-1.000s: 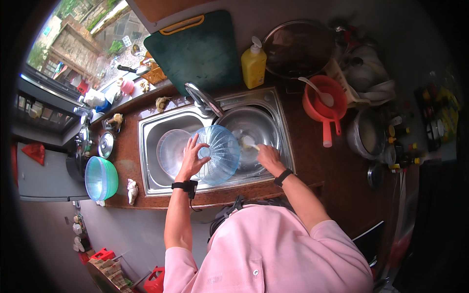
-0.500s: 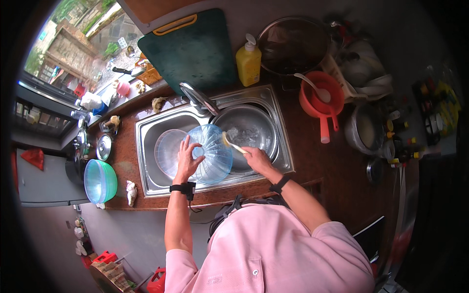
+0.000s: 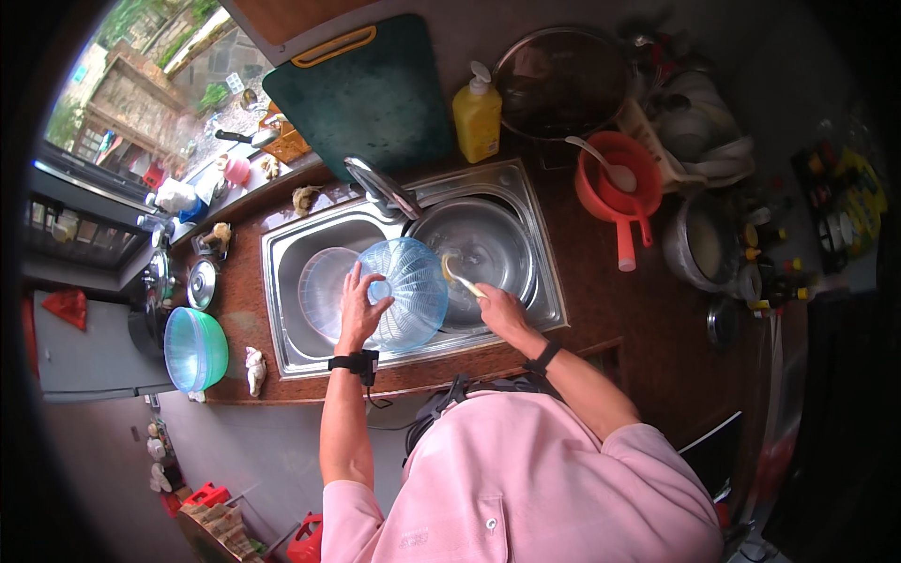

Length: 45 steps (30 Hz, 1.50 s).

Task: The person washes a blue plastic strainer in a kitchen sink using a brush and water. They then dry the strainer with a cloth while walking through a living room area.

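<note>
My left hand (image 3: 356,310) grips a see-through blue plastic colander (image 3: 419,293) by its base, thumb and fingers closed on it. The colander is tilted over the divider of the double steel sink (image 3: 394,361). In my right hand (image 3: 504,312) is a pale-handled brush (image 3: 464,281), its bristle end beside the colander's right rim and above a round metal basin (image 3: 511,239). That basin sits in the right bowl of the sink with water in it. A clear plastic bowl (image 3: 317,291) lies in the left bowl, partly behind my left hand. The faucet (image 3: 375,185) stands behind.
A green cutting board (image 3: 366,103) and a yellow pump bottle (image 3: 478,122) stand behind the sink. To the right are a red dipper (image 3: 626,246), a metal pot (image 3: 690,253) and a dish rack (image 3: 652,141). Green-blue bowls (image 3: 202,349) sit at the counter's left edge.
My right hand has moved slightly right, and the brush end has shifted from the colander's face to just past its right rim. The left hand keeps its hold on the colander.
</note>
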Each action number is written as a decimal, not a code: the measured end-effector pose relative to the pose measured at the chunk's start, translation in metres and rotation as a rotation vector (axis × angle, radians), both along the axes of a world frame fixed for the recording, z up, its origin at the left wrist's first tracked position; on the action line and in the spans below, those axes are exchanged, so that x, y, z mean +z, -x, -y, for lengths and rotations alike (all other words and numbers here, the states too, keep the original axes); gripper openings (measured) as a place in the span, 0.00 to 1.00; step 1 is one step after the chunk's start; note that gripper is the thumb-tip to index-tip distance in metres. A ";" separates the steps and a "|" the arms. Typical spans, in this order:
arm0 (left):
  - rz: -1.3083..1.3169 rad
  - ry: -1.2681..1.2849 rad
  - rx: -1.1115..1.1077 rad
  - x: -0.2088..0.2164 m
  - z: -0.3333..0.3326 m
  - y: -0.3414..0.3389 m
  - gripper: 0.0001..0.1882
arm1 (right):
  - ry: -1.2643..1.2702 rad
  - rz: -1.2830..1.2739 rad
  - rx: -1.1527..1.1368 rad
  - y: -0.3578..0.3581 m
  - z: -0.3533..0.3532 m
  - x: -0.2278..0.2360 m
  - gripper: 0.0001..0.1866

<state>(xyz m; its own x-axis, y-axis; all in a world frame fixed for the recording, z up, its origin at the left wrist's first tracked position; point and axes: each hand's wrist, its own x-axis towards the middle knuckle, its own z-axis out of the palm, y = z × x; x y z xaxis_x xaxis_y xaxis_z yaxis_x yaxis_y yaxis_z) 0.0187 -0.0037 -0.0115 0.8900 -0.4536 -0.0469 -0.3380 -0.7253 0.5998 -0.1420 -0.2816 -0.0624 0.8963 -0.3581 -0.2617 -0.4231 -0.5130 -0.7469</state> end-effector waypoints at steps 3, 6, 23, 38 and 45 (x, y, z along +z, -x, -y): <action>0.000 -0.006 0.042 -0.002 -0.002 0.009 0.25 | -0.083 0.157 0.081 0.007 -0.011 0.060 0.21; 0.010 0.000 0.054 0.000 0.004 0.010 0.25 | -0.006 0.258 0.094 0.006 -0.020 0.035 0.18; -0.109 -0.101 -0.025 0.019 0.007 0.013 0.28 | -0.086 0.112 0.006 0.004 0.015 0.045 0.18; -0.082 -0.026 -0.130 0.003 0.013 0.007 0.26 | 0.140 0.264 0.175 0.005 0.004 0.066 0.20; 0.072 -0.035 0.025 -0.009 0.010 0.018 0.31 | 0.343 -0.110 0.155 -0.009 0.026 -0.010 0.13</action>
